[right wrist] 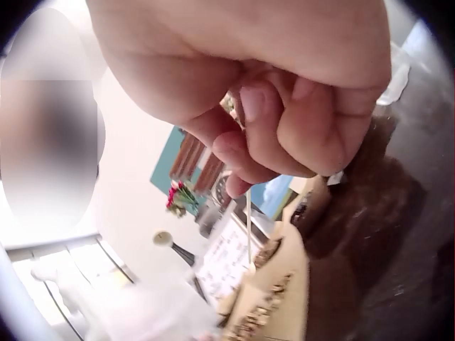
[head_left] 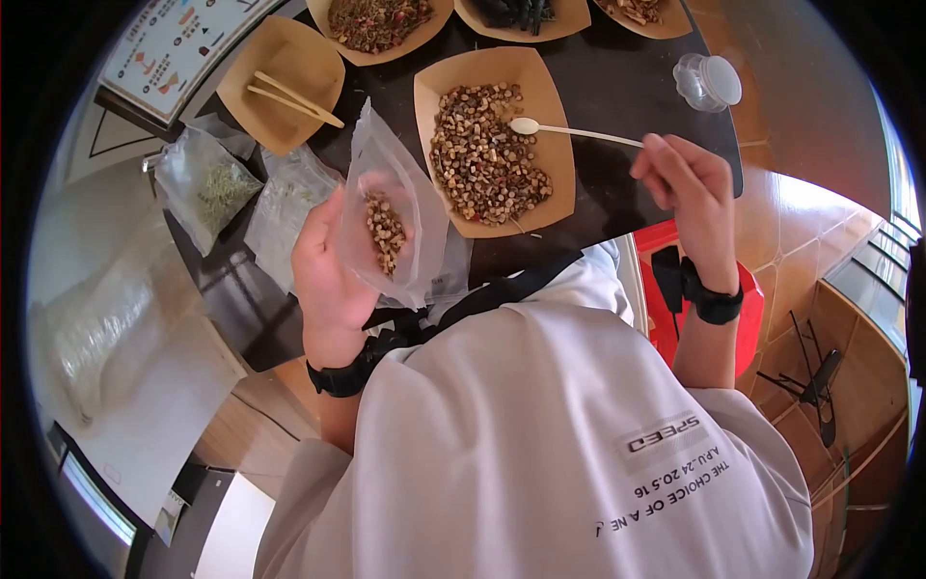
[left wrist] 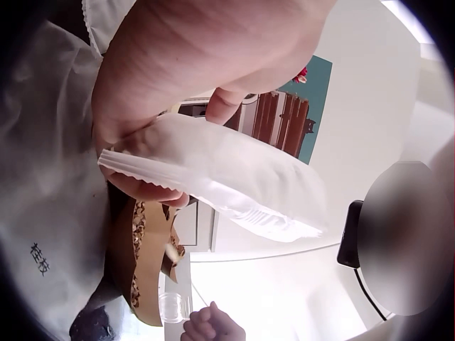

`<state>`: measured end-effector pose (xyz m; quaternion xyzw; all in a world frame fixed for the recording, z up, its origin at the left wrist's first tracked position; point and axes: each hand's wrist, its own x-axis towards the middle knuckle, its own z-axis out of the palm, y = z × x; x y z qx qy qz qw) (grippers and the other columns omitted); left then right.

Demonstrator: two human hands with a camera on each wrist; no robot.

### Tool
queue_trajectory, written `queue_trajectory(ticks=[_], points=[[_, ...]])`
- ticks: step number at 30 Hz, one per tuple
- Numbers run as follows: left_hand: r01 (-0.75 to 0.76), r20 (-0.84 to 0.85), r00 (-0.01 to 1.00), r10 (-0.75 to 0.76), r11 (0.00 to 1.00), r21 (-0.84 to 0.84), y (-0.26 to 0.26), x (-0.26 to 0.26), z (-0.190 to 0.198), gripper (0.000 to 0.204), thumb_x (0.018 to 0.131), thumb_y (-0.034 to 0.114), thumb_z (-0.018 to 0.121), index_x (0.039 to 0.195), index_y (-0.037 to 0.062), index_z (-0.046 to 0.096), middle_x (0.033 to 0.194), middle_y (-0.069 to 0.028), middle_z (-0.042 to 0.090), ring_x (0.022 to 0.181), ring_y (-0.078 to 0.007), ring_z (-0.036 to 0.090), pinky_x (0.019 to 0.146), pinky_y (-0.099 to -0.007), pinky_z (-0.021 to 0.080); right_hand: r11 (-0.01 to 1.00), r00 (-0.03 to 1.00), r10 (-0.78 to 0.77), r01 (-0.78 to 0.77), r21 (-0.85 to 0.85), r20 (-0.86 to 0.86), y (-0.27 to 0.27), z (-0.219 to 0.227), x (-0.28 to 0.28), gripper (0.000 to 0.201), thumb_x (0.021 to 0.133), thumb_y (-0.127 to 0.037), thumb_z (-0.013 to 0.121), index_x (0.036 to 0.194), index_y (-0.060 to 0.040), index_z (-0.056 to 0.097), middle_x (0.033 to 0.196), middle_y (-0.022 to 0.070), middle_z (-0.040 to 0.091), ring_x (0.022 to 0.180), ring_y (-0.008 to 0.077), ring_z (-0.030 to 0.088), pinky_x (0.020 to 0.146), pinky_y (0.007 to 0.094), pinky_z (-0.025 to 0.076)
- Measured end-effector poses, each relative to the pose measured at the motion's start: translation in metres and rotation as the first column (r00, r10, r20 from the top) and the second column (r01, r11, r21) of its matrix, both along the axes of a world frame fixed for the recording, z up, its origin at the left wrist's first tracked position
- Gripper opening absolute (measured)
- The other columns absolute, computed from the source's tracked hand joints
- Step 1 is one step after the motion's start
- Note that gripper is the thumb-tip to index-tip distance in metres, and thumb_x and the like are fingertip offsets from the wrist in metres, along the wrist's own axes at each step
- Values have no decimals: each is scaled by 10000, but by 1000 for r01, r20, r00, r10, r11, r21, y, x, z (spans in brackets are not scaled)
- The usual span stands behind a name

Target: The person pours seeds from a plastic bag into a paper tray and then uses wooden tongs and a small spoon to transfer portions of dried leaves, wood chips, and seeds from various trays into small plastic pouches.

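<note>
My left hand grips a translucent plastic bag with its mouth spread and a small heap of brown chopped pieces inside. In the left wrist view, the sealed, ridged edge of the bag shows below the hand. To the right, my right hand pinches the end of a thin white spoon. The spoon's small bowl overlaps the right side of a brown paper tray, near a pile of the same brown pieces. In the right wrist view the fingers are curled around the spoon's handle.
Left on the dark table stand a paper tray holding wooden tongs, and filled plastic bags. More filled paper trays line the back. A clear lidded jar lies at the right.
</note>
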<state>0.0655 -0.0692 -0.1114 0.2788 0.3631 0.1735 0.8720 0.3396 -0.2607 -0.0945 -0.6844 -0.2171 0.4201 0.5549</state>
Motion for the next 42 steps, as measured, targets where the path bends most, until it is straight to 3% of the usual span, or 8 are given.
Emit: queue_trajectory(ticks=[3, 10, 16, 23, 27, 31, 36, 42], points=[[-42, 5, 999, 43, 991, -130, 1, 1, -3, 430, 1023, 323, 405, 1244, -11, 562, 1089, -138, 668, 892, -245, 662, 772, -354, 538, 996, 969, 88, -78, -48, 233, 1, -24, -18, 314, 997, -179, 571, 779, 34, 648, 605, -26, 476, 575, 47, 390, 514, 226, 295], [-80, -41, 996, 74, 978, -192, 0, 0, 0, 442, 1020, 323, 398, 1251, -18, 559, 1091, -150, 667, 890, -253, 660, 748, -358, 524, 994, 960, 28, -56, -93, -280, 5, -32, -30, 351, 1013, -232, 569, 784, 21, 652, 574, -43, 447, 494, 27, 315, 460, 225, 215], [110, 163, 980, -111, 994, 19, 15, -20, -1, 459, 1020, 323, 403, 1287, -29, 530, 1167, -157, 658, 1003, -264, 650, 869, -374, 515, 999, 905, 30, -42, -20, -425, -7, -40, -14, 370, 1020, -230, 545, 766, 30, 612, 558, -41, 398, 493, 41, 285, 464, 238, 210], [12, -119, 993, 2, 993, 117, -2, -1, 0, 405, 1025, 317, 363, 1275, 23, 485, 1150, -167, 650, 922, -247, 622, 776, -347, 476, 993, 905, 104, -73, 92, -413, -4, -1, -21, 347, 1023, -213, 519, 757, -3, 595, 579, -31, 431, 502, 38, 308, 480, 217, 224], [-10, -105, 994, 17, 998, 69, -6, 7, -4, 413, 1024, 342, 358, 1250, 31, 509, 1168, -164, 649, 927, -249, 628, 779, -337, 491, 946, 933, 304, -320, 55, 193, 6, 23, -40, 258, 960, -122, 592, 773, 37, 671, 591, -10, 523, 539, 51, 410, 496, 245, 293], [102, 183, 978, -101, 995, 4, 3, -9, -10, 376, 1037, 282, 428, 1270, 7, 537, 1196, -141, 653, 995, -221, 637, 845, -327, 506, 984, 993, -51, 31, 176, 111, -6, 17, -31, 267, 952, -86, 547, 746, 41, 659, 603, 2, 537, 541, 52, 417, 495, 244, 297], [-25, 344, 938, 51, 996, -81, 5, -11, -10, 290, 1038, 110, 500, 1259, -47, 602, 1223, -98, 651, 1094, -157, 614, 977, -286, 465, 995, 921, 96, -79, -60, 378, -11, -16, -22, 133, 870, 30, 571, 786, 41, 673, 752, 83, 660, 668, 111, 578, 605, 269, 478], [41, 2, 999, -41, 998, 52, 4, -18, -32, 386, 1028, 362, 419, 1211, 72, 596, 1024, -75, 672, 848, -207, 666, 687, -346, 554, 989, 984, 128, -135, -54, -123, -1, -38, -40, 208, 928, -134, 571, 854, -2, 714, 658, -14, 595, 605, 68, 523, 547, 254, 438]])
